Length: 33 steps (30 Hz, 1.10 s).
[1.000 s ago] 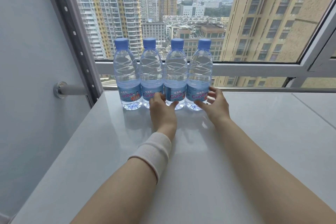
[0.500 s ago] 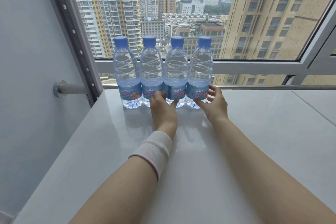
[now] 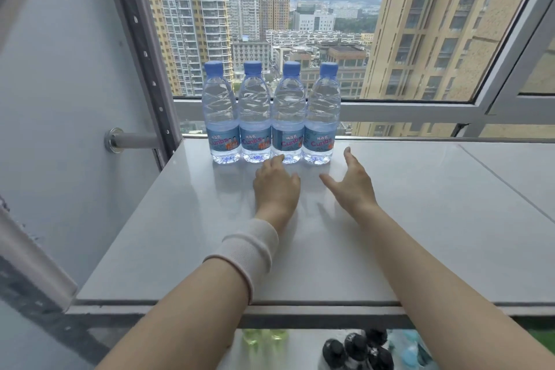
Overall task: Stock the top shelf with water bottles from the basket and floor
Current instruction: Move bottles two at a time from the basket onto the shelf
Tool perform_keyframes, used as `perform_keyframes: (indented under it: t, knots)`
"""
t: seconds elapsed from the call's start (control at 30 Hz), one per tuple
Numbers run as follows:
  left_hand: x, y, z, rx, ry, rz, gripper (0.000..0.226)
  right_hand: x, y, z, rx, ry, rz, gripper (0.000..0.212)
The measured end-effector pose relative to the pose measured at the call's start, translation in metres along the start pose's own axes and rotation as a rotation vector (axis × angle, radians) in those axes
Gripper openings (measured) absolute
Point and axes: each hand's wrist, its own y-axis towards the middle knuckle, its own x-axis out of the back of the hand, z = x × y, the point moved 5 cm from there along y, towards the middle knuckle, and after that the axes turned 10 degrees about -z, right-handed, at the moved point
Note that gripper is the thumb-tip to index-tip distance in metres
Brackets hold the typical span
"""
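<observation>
Currently, four full water bottles (image 3: 255,117) are stood upright, side by side, at the back left of the top shelf (image 3: 420,219).
None is gripped: the left hand (image 3: 276,186) is held loosely curled just before the row, and the right hand (image 3: 351,186) is spread and empty. The filled clear plastic is judged moderately heavy, smooth and slightly yielding, so each bottle is best taken round the labelled waist.

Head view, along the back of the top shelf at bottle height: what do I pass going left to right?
Wall rod → perforated upright → leftmost bottle → second bottle → third bottle → rightmost bottle → slanted window frame.
</observation>
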Motion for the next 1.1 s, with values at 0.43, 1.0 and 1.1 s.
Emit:
perform_keyframes:
  t: [0.43,1.0,1.1]
  knots:
    - [0.074,-0.084,-0.039,-0.084,0.079,-0.055,0.047,0.072,-0.082,0.011,0.149,-0.061,0.070,0.071]
    - [0.098,0.108,-0.122,-0.476,0.217,0.078,0.067,0.038,0.041,0.035,-0.076,0.157,-0.035,0.082]
    - [0.085,0.128,-0.129,-0.459,0.278,0.159,0.051,0.031,0.061,0.032,-0.088,0.185,-0.030,0.086]
